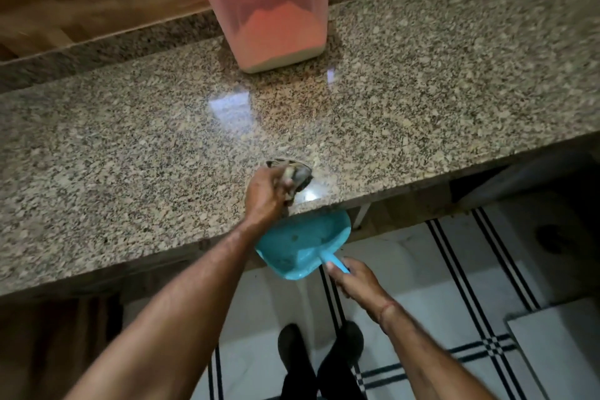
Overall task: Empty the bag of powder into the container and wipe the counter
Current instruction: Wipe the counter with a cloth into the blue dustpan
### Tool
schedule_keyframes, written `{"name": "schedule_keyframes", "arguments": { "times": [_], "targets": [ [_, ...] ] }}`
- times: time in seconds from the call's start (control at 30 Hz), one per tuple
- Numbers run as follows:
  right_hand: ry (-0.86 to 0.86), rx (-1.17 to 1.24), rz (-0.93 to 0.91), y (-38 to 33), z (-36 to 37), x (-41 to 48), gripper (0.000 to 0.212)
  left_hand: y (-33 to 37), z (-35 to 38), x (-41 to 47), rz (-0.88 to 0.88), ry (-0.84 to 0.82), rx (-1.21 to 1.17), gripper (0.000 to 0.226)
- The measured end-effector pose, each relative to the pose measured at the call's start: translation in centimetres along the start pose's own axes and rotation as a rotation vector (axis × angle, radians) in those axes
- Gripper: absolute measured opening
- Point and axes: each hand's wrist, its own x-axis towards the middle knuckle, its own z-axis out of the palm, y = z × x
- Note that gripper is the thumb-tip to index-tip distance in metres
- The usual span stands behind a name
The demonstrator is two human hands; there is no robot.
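Translucent plastic container with a red lid [269, 10], upright at the back of the speckled brown granite counter [130, 140], close to the raised back ledge. Heaped orange-pink powder [279, 32] inside, peaked in the middle, paler along the bottom. No bag in view.

Down at the front edge now: left hand [266, 195] over the counter, fingers curled tight round a dark crumpled cloth [300, 176], pressing it onto the stone right at the lip. Cloth blurred, so no telling its exact material.

Just under that edge, a turquoise plastic dustpan [302, 243], mouth tucked up against the underside of the counter directly below the cloth, tilted, with a few dark smudges in the pan. Right hand [357, 282] low and nearer the body, fingers and thumb wrapped round the thin turquoise handle [334, 261]. Thin red thread [388, 305] round that wrist.

Glare patches on the polished stone between the container and the cloth.

Below: white floor tiles with black stripe lines [454, 269] and a pair of black shoes [321, 354] planted close to the counter.
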Motion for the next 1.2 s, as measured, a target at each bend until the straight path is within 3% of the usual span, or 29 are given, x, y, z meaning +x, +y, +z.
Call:
{"name": "schedule_keyframes", "arguments": {
  "times": [0.17, 0.23, 0.33, 0.47, 0.57, 0.67, 0.73, 0.8, 0.9, 0.97, 1.03, 1.13, 1.2],
  "targets": [
    [0.001, 0.014, -0.036, 1.1, -1.9, -0.5, 0.03, -4.2, -6.0, 5.1, -0.308, 0.373, -0.038, 0.031],
    [0.019, 0.041, -0.028, 1.8, -2.3, -0.3, 0.032, -5.6, -7.4, 7.1, -0.44, 0.433, -0.007, 0.027],
    [0.028, 0.068, 0.009, 2.7, -2.5, 0.2, 0.031, -3.9, -5.5, 9.5, -0.367, 0.347, -0.024, 0.028],
    [0.031, 0.073, 0.048, 2.6, -2.5, 1.0, 0.033, 1.6, 1.0, 9.4, 0.022, 0.033, 0.001, 0.035],
    [0.032, 0.077, 0.04, 1.2, -2.4, 1.1, 0.027, 3.0, 3.1, 8.6, 0.21, -0.151, 0.085, 0.031],
    [0.038, 0.08, 0.014, 0.1, -2.9, 1.2, 0.02, 2.9, -0.4, 9.4, 0.065, -0.017, -0.104, 0.026],
    [0.055, 0.076, 0.001, 0.0, -3.5, 1.4, 0.02, 1.0, -3.7, 11.5, -0.1, 0.136, -0.075, 0.03],
    [0.085, 0.083, 0.02, 0.4, -3.9, 1.8, 0.019, -0.6, -6.2, 13.4, -0.228, 0.18, 0.028, 0.039],
    [0.132, 0.083, 0.05, 0.8, -3.7, 2.3, 0.02, 0.9, -4.6, 14.1, -0.115, 0.037, -0.025, 0.04],
    [0.149, 0.081, 0.087, 1.1, -3.2, 2.5, 0.031, 3.7, -1.9, 13.4, 0.072, -0.219, -0.167, 0.029],
    [0.165, 0.084, 0.116, 1.5, -2.6, 2.7, 0.042, 5.0, 1.0, 12.7, 0.201, -0.474, -0.154, 0.032],
    [0.181, 0.069, 0.155, 1.6, -2.0, 2.4, 0.047, 4.8, 3.3, 12.5, 0.168, -0.67, -0.091, 0.028],
    [0.158, 0.083, 0.151, 0.8, -1.8, 2.1, 0.037, 5.3, 2.0, 13.1, 0.133, -0.691, -0.136, 0.028]
  ]
}}
